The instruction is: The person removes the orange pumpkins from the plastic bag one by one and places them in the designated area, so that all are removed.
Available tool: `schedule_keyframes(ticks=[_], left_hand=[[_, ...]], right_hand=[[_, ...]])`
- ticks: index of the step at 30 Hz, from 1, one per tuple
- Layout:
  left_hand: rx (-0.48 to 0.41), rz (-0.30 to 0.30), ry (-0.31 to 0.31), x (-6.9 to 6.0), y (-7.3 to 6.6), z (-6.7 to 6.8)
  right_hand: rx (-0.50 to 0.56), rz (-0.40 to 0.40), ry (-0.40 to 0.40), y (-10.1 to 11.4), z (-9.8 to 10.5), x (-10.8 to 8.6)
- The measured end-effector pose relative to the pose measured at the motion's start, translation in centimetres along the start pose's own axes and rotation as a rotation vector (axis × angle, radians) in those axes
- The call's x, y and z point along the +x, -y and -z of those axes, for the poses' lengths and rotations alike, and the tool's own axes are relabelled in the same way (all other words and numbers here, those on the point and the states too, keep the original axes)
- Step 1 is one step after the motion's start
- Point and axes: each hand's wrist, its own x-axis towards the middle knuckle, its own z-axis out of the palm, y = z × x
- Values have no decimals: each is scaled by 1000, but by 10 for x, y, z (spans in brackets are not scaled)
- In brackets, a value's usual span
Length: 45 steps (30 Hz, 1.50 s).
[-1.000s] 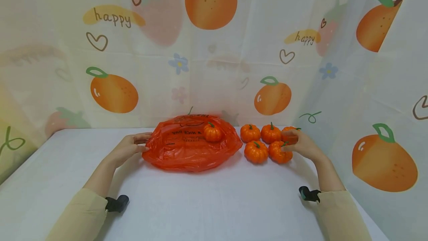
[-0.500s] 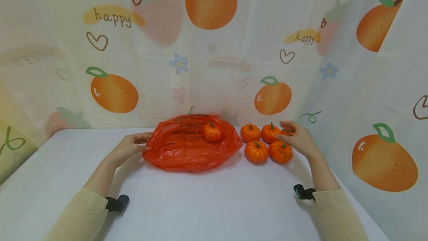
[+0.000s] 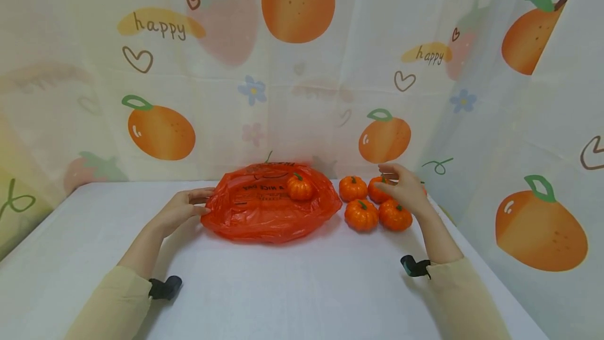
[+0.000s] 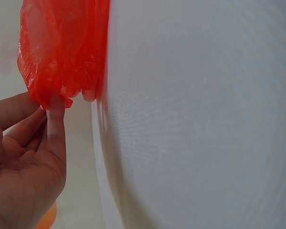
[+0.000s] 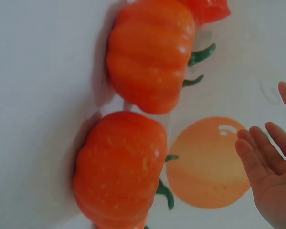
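Note:
A red-orange plastic bag (image 3: pixel 264 209) with dark print lies on the table in the head view. My left hand (image 3: pixel 181 209) pinches its left edge between thumb and fingers; the left wrist view shows the pinched bag (image 4: pixel 64 52) close up. A small orange pumpkin (image 3: pixel 300 187) shows at the bag's right part. Right of the bag, several more pumpkins stand in two rows, including a front one (image 3: pixel 361 215). Above the back row, my right hand (image 3: pixel 407 189) holds nothing and partly hides pumpkins there. Its fingers look extended in the right wrist view, apart from the near pumpkin (image 5: pixel 121 169).
The table (image 3: pixel 283 287) has a white cloth. Behind it and along the right side hangs a printed curtain (image 3: pixel 306 104) with oranges, hearts and "happy" lettering. The pumpkins stand close together near the table's back edge.
My right hand has moved left and slightly up, from the rightmost pumpkins to over the middle of the back row. My left hand, the bag and the pumpkins look unmoved.

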Motion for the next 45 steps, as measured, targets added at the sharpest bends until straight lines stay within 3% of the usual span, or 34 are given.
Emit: schedule_keyframes(ticks=[16,34,45], left_hand=[[15,-33,-2,0,1,0],[6,-21,1,-2,0,0],[0,-33,-3,-2,0,-1]], right_hand=[[43,86,47,34,-34,5],[1,151,84,53,-68,11],[29,189,79,65,-82,18]])
